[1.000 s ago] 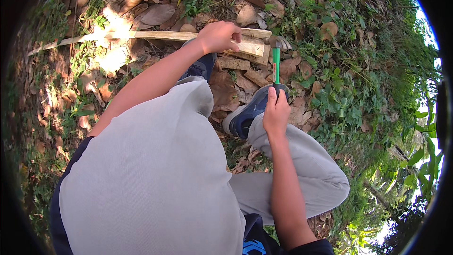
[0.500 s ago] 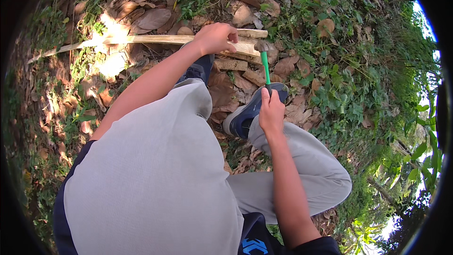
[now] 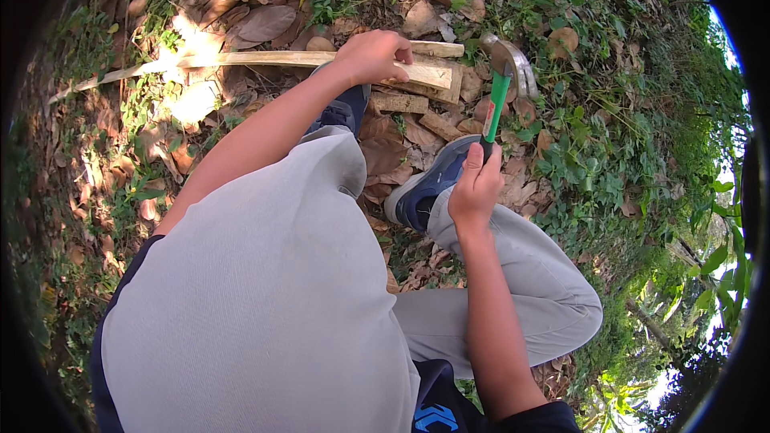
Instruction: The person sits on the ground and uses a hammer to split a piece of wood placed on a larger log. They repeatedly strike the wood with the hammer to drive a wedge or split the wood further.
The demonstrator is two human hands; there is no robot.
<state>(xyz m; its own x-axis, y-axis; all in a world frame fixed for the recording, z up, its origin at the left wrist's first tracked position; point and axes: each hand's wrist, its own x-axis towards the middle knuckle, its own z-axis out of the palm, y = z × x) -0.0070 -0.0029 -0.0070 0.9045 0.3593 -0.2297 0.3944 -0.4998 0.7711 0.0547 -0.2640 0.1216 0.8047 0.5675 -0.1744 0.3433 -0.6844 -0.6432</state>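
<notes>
My left hand (image 3: 372, 58) is curled over a pale wooden strip (image 3: 430, 74), fingers on the far side and thumb on the near side. The strip's right end sticks out past the hand, lying over another piece of wood. Just beyond it, a second thin strip (image 3: 441, 49) shows its end. In my right hand (image 3: 477, 191) is a claw hammer (image 3: 497, 106) with a green and black handle. Its metal head is raised to the right of the strip's end, apart from the wood. Whether the left fingertips pinch anything small is hidden.
A long narrow length of wood (image 3: 257, 58) runs left from under my hand into a sunlit patch. Short wood blocks (image 3: 399, 103) lie between my blue shoes (image 3: 441, 180). Dry leaves (image 3: 269, 24) and low green plants (image 3: 577, 140) cover the ground around.
The hammer head has left the strip's end and swung to the right and up, with my right hand moving slightly right. My left hand stays on the wood.
</notes>
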